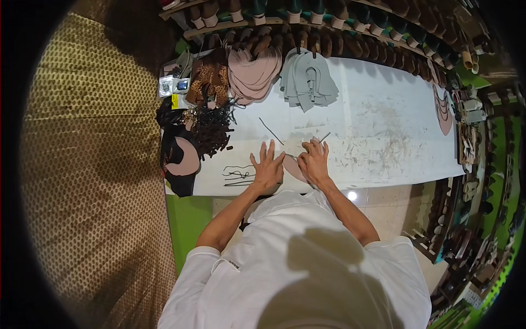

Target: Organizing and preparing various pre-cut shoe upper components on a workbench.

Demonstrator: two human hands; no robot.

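A long white worktop [378, 126] is spread across the scene. At its far edge, grey cut pieces [308, 82] and pink ones [252, 74] are stacked. At its near edge a pink leather piece [294, 168] is pinned flat under the left hand [268, 167], fingers spread, no grip closed. A thin tool [323, 138] is held in the right hand [313, 160].

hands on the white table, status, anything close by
Left hand flat, fingers spread. Right hand pressing pink leather piece. Thin strips just ahead, dark cords left.
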